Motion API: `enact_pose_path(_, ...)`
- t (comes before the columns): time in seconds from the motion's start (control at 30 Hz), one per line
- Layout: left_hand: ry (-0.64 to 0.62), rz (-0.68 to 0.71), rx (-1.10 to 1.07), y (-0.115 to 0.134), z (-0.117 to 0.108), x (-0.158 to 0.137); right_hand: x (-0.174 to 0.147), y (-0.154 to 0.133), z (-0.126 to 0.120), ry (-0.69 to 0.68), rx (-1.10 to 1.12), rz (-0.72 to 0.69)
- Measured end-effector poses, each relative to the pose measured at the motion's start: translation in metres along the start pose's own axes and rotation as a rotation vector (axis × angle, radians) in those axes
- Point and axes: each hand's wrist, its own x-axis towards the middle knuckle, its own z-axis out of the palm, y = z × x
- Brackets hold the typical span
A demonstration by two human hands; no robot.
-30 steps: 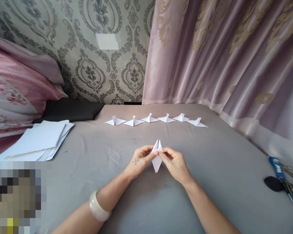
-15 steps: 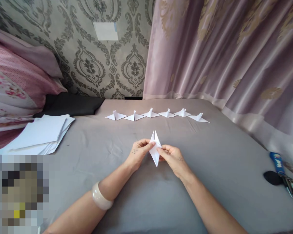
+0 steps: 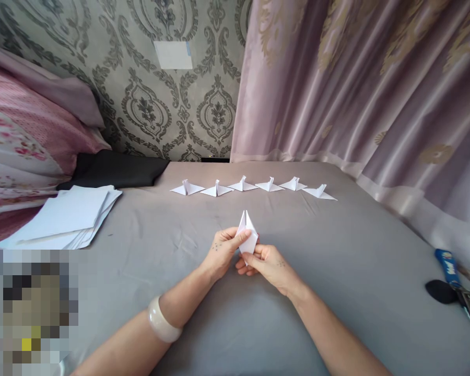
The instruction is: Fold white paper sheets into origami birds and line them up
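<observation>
A folded white paper (image 3: 249, 241), kite-shaped with two narrow points at its top, is held above the grey cloth. My left hand (image 3: 224, 249) grips its left side, thumb across the front. With thumb on the front and fingers behind, my right hand (image 3: 267, 262) pinches the lower tip, which is partly hidden. Beyond my hands stands a row of several folded paper birds, among them one at the left end (image 3: 186, 189), one in the middle (image 3: 243, 184) and one at the right end (image 3: 320, 193).
A stack of white paper sheets (image 3: 68, 211) lies at the left, before a folded black cloth (image 3: 119, 169). On the right edge are a blue packet (image 3: 447, 265) and a black round object (image 3: 441, 292). Pink curtains (image 3: 297, 89) hang behind the grey sheet (image 3: 337, 261).
My right hand has slid down from the paper's right side to its lower tip. The paper has shifted slightly left, and my left hand keeps its hold.
</observation>
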Motion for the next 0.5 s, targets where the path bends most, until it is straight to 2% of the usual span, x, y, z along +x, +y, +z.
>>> enact_pose_path(0.07, -0.004, 0.032, 0.022, 0.000, 0.000, 0.001, 0.000, -0.002, -0.008, 0.097, -0.104, -0.058)
enact_pose_path(0.17, -0.012, 0.053, 0.086, 0.001, 0.000, 0.000, -0.002, -0.008, -0.018, 0.474, -0.238, -0.294)
enact_pose_path(0.23, -0.030, 0.052, 0.135, 0.002, 0.002, -0.002, -0.005, -0.012, -0.018, 0.622, -0.284, -0.451)
enact_pose_path(0.33, -0.066, 0.043, 0.208, 0.002, 0.005, -0.006, -0.008, -0.015, -0.013, 0.631, -0.275, -0.536)
enact_pose_path(0.5, -0.124, 0.018, 0.316, 0.003, 0.009, -0.010, -0.011, -0.018, -0.010, 0.490, -0.213, -0.436)
